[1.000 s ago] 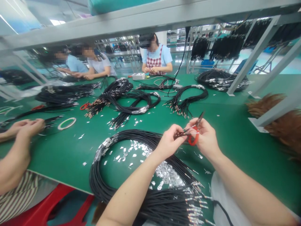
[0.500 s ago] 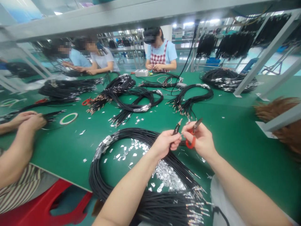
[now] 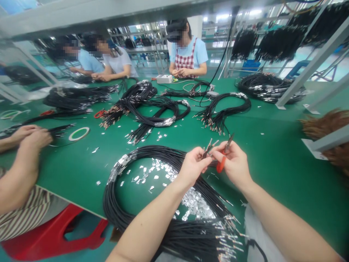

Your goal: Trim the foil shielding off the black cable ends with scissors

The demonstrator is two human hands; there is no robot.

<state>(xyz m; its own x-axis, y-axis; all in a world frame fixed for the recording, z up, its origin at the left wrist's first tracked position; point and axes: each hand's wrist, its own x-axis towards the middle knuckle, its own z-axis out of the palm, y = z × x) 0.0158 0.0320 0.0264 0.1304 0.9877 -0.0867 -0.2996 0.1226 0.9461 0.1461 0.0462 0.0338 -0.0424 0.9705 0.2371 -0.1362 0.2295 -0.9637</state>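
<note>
Red-handled snips (image 3: pixel 221 163) are held closed around their handles in the right hand (image 3: pixel 236 163), tips pointing up, though whether the blades are parted is too small to tell. The left hand (image 3: pixel 193 167) pinches a small bunch of black wires, their metal terminals (image 3: pixel 208 147) sticking up just beside the snips. Below, a large wire coil (image 3: pixel 110 203) lies on the green tabletop (image 3: pixel 275 171), with foil scraps (image 3: pixel 196 205) scattered inside its loop and more terminals fanned out near the person's body. With the tips this close, a slip could nick the insulation or bend a terminal. A loose pinch could let a wire drop back among the others. The left forearm (image 3: pixel 147 222) lies over the coil, so a careless pull could snag the terminal ends. Scraps could also catch among the wires and be missed. A co-worker's hands (image 3: pixel 35 140) work well apart, to the left.
</note>
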